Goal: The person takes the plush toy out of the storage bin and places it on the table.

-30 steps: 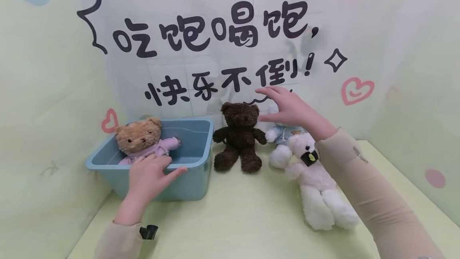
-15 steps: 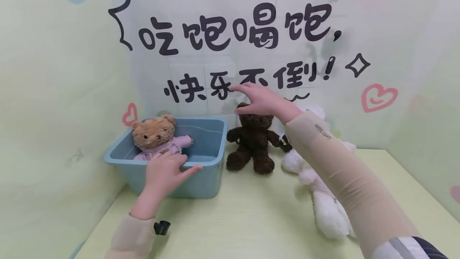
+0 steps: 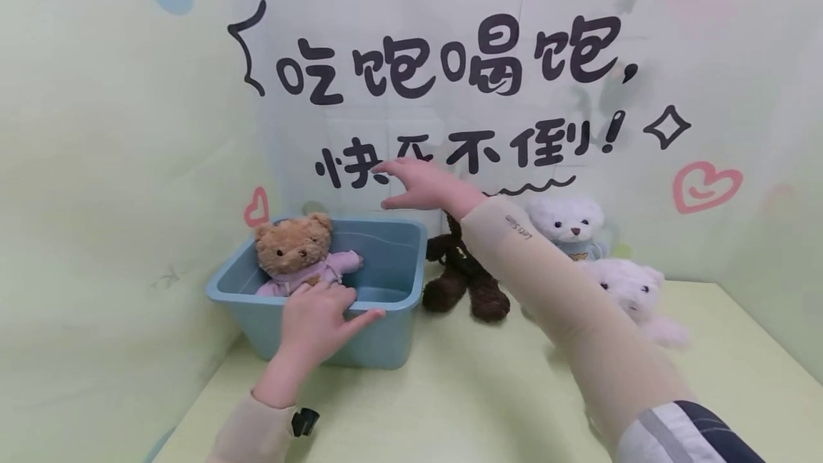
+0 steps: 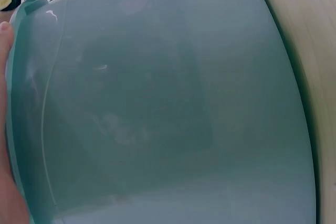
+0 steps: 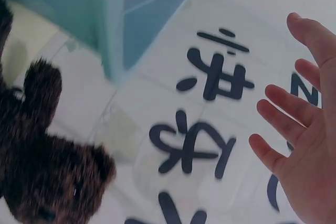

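A blue plastic bin stands at the left of the table, with a light-brown teddy bear in a lilac outfit sitting inside it. My left hand grips the bin's front rim, fingers hooked over it and thumb stretched to the right. In the left wrist view, the bin's outer wall fills most of the picture. My right hand, fingers spread and holding nothing, is raised in front of the wall above the bin's right back area. The right sleeve partly hides a dark-brown teddy bear beside the bin.
Right of the dark bear sits a white teddy bear in a blue top. Nearer me, a white-pink plush bear is mostly covered by my right sleeve. A wall with black lettering rises behind the table.
My right hand has moved left, from beside the dark bear's head toward the bin. The left hand stays on the rim. The whole view has shifted, with the scene now farther right.
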{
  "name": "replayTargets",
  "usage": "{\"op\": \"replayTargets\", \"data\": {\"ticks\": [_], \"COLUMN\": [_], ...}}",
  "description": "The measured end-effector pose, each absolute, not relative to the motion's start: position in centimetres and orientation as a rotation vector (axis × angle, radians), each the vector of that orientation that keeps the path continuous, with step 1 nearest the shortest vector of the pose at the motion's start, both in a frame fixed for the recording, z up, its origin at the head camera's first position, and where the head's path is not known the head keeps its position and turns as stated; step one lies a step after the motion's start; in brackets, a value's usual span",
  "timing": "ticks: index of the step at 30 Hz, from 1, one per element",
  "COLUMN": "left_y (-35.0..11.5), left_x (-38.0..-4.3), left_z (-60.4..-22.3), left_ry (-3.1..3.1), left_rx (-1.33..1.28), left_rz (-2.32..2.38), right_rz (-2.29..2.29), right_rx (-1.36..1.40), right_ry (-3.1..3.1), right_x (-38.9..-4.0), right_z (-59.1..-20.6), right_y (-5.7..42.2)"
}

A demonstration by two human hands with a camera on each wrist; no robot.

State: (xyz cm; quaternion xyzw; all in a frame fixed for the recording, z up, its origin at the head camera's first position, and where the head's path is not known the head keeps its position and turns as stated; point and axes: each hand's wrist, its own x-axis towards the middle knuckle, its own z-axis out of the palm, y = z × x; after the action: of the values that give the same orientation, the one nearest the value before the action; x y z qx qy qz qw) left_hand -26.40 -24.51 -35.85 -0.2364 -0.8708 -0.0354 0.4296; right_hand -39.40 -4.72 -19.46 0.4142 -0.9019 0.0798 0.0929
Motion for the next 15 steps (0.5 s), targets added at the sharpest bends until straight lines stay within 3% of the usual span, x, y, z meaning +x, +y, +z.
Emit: {"op": "replayTargets", "data": {"ticks": [15], "left_y": [-24.8], "left_x": [-25.9], "left_z": [-35.8], "left_ry": [-2.164], "left_rx": [-0.587], "left_rz": [-0.103], "right_rz": [0.165], "right_rx": [1.35], "right_ry": [-2.493], "right_x": [-39.3], "right_z": [-21.1], "right_y": [-13.9]}}
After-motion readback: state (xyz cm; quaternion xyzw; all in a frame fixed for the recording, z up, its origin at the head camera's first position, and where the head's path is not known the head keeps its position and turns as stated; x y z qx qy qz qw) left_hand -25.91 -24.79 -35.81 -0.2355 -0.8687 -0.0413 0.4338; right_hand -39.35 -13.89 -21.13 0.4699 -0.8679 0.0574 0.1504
